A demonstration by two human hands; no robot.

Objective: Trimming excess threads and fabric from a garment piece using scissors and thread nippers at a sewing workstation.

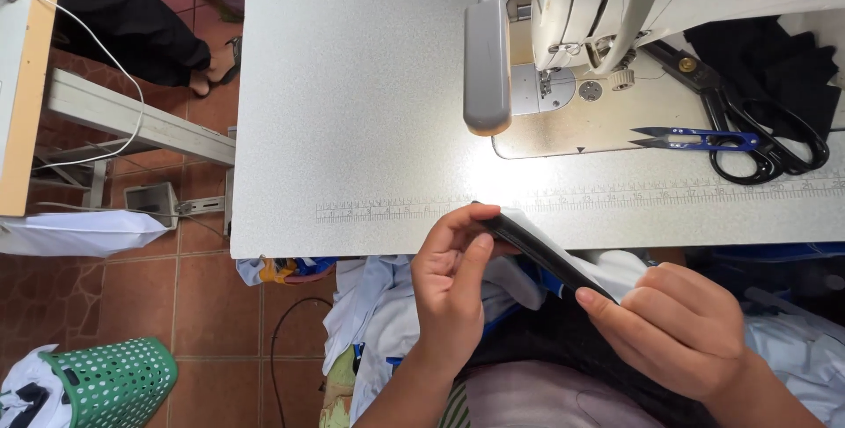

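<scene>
My left hand [453, 283] pinches one end of a narrow black fabric strip [541, 252] at the table's front edge. My right hand [678, 327] grips the strip's other end, lower and to the right. The strip runs taut and slanted between them, folded against a white cloth piece [607, 265]. Both hands are just in front of the grey table [352, 111], over my lap.
A white sewing machine [616, 6] with a grey lamp [487, 67] stands at the table's back right. Blue thread snips [695, 139] and black scissors [757, 133] lie beside black cloth [783, 63]. A green basket [110, 382] sits on the tiled floor. Another person [114, 14] sits far left.
</scene>
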